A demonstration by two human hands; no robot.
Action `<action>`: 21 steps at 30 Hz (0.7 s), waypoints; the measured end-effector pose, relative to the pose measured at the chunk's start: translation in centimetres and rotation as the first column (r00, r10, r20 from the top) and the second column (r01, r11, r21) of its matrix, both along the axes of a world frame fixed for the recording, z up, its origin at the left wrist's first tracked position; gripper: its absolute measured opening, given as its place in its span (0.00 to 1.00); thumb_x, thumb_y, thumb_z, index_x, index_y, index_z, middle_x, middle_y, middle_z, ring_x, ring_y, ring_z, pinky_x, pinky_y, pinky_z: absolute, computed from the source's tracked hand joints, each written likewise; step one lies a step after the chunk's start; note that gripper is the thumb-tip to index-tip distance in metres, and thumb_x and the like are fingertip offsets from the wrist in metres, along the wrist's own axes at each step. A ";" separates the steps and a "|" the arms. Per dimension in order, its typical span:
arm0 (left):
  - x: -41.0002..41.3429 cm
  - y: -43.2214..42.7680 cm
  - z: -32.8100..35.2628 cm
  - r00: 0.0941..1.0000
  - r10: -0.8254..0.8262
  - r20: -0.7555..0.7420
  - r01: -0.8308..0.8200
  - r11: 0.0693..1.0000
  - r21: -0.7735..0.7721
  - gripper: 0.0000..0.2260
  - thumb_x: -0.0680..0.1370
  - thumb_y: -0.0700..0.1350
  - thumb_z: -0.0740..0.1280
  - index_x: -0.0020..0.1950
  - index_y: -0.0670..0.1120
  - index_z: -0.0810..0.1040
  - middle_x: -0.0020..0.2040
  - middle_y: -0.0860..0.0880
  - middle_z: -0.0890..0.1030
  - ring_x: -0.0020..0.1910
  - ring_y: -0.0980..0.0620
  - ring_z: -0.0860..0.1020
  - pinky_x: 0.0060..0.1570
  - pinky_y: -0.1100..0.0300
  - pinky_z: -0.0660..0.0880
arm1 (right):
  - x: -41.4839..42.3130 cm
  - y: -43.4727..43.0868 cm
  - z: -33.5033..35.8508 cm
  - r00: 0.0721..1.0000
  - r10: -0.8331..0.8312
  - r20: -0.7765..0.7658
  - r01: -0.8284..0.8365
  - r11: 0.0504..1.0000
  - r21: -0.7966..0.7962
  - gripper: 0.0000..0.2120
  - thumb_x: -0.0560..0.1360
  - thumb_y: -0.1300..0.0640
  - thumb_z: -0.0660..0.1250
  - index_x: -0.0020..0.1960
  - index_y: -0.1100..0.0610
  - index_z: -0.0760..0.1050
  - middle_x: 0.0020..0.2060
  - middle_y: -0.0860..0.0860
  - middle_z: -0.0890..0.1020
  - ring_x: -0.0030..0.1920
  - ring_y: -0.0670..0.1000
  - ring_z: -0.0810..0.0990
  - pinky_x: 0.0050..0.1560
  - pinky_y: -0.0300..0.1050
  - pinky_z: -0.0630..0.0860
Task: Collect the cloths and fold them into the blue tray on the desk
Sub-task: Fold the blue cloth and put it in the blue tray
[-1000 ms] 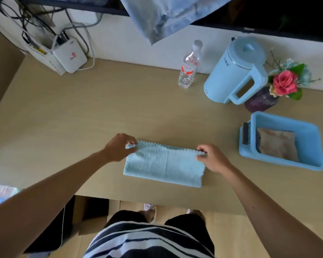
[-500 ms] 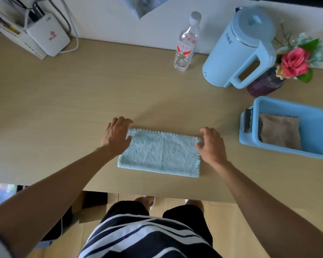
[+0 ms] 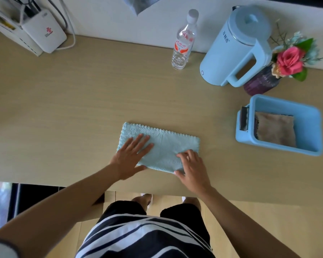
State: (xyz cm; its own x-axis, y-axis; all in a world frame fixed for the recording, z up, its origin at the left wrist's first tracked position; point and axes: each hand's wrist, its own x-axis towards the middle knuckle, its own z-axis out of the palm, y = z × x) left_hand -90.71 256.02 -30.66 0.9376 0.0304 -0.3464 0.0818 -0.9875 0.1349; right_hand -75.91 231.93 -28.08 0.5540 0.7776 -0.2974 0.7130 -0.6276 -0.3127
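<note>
A light blue cloth [image 3: 166, 144], folded into a long rectangle, lies flat on the wooden desk [image 3: 82, 108] near its front edge. My left hand [image 3: 131, 155] rests flat on the cloth's left half, fingers spread. My right hand [image 3: 192, 168] lies on the cloth's near right corner with fingers curled; the thumb sits at the cloth's edge. The blue tray [image 3: 309, 125] stands to the right on the desk. Inside it lies a folded brown cloth [image 3: 276, 129].
At the back of the desk stand a water bottle [image 3: 183, 43], a light blue kettle [image 3: 235, 47] and a purple vase of flowers [image 3: 263, 81]. A white router with cables [image 3: 43, 32] sits at the back left. A small dark object [image 3: 243, 118] leans on the tray's left ledge.
Both hands moved from the cloth's far corners down onto it: the left now lies flat on the left half, the right rests on the near right corner. The cloth stayed folded in place.
</note>
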 end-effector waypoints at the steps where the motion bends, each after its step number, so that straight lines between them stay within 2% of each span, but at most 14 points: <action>1: 0.5 0.5 0.1 1.000 -0.022 -0.012 0.022 1.000 0.011 0.37 0.80 0.66 0.53 0.82 0.52 0.41 0.82 0.47 0.39 0.81 0.43 0.39 0.79 0.43 0.46 | -0.4 -0.2 0.1 1.000 -0.004 -0.002 0.004 1.000 -0.003 0.27 0.67 0.45 0.74 0.64 0.51 0.72 0.57 0.49 0.73 0.58 0.51 0.73 0.58 0.47 0.74; 4: 2.2 1.2 0.8 0.999 -0.044 -0.033 0.045 0.998 0.048 0.36 0.81 0.62 0.56 0.81 0.53 0.39 0.81 0.47 0.36 0.80 0.42 0.36 0.78 0.41 0.44 | -2.0 -0.6 0.3 1.000 -0.005 -0.030 0.004 1.000 -0.030 0.27 0.66 0.49 0.75 0.62 0.51 0.72 0.57 0.49 0.73 0.57 0.51 0.73 0.57 0.47 0.76; 6: 2.9 0.8 1.5 0.996 -0.089 -0.031 0.091 0.994 0.064 0.36 0.81 0.60 0.57 0.82 0.51 0.42 0.82 0.44 0.38 0.80 0.41 0.37 0.78 0.41 0.44 | -2.9 -0.6 0.2 1.000 -0.011 -0.019 0.010 0.999 -0.041 0.21 0.66 0.55 0.75 0.57 0.52 0.73 0.54 0.49 0.73 0.55 0.51 0.75 0.51 0.46 0.78; 9: 2.7 -1.2 2.4 0.976 -0.220 -0.003 0.220 0.975 0.030 0.34 0.78 0.60 0.61 0.81 0.49 0.54 0.82 0.42 0.52 0.81 0.41 0.49 0.78 0.43 0.51 | -3.3 -0.5 0.5 0.999 -0.050 0.015 0.051 0.998 -0.044 0.09 0.69 0.60 0.72 0.48 0.54 0.76 0.48 0.49 0.74 0.49 0.52 0.76 0.44 0.46 0.79; 12: 1.4 -4.4 2.5 0.968 -0.245 0.055 0.248 0.966 -0.070 0.30 0.74 0.58 0.68 0.73 0.47 0.68 0.74 0.43 0.68 0.74 0.42 0.65 0.72 0.46 0.65 | -3.2 0.1 1.0 0.998 -0.063 -0.010 0.062 0.998 -0.032 0.04 0.73 0.57 0.69 0.47 0.56 0.78 0.47 0.50 0.76 0.47 0.53 0.78 0.45 0.49 0.78; 14: 0.8 -6.3 2.3 0.985 -0.137 0.107 0.155 0.971 -0.183 0.28 0.70 0.56 0.72 0.67 0.47 0.74 0.66 0.46 0.76 0.67 0.45 0.73 0.66 0.50 0.71 | -3.3 0.8 1.6 0.996 -0.066 -0.056 0.066 0.998 -0.004 0.06 0.74 0.54 0.68 0.47 0.57 0.79 0.45 0.51 0.77 0.44 0.54 0.79 0.46 0.51 0.76; 17: 0.7 -8.1 2.0 0.980 0.160 0.117 -0.108 0.925 -0.363 0.20 0.69 0.52 0.72 0.58 0.47 0.77 0.56 0.49 0.78 0.57 0.46 0.75 0.57 0.55 0.71 | -3.8 2.0 2.6 0.989 -0.076 -0.129 0.082 0.996 0.040 0.07 0.76 0.52 0.66 0.46 0.56 0.77 0.44 0.50 0.77 0.43 0.54 0.78 0.48 0.54 0.74; 19: 0.8 -8.4 2.1 0.946 0.299 0.125 -0.226 0.886 -0.405 0.13 0.71 0.50 0.71 0.52 0.47 0.77 0.50 0.50 0.77 0.52 0.46 0.76 0.52 0.55 0.71 | -4.2 2.5 3.0 0.983 -0.071 -0.168 0.087 0.992 0.091 0.09 0.76 0.49 0.66 0.45 0.54 0.75 0.43 0.47 0.76 0.44 0.51 0.77 0.51 0.52 0.73; 21: 0.7 -8.2 2.3 0.927 0.361 0.104 -0.285 0.857 -0.429 0.09 0.69 0.45 0.68 0.48 0.48 0.77 0.46 0.50 0.77 0.49 0.47 0.76 0.50 0.55 0.70 | -4.3 2.6 3.1 0.977 -0.060 -0.203 0.092 0.984 0.151 0.15 0.71 0.40 0.69 0.47 0.50 0.73 0.46 0.44 0.76 0.47 0.47 0.76 0.53 0.47 0.70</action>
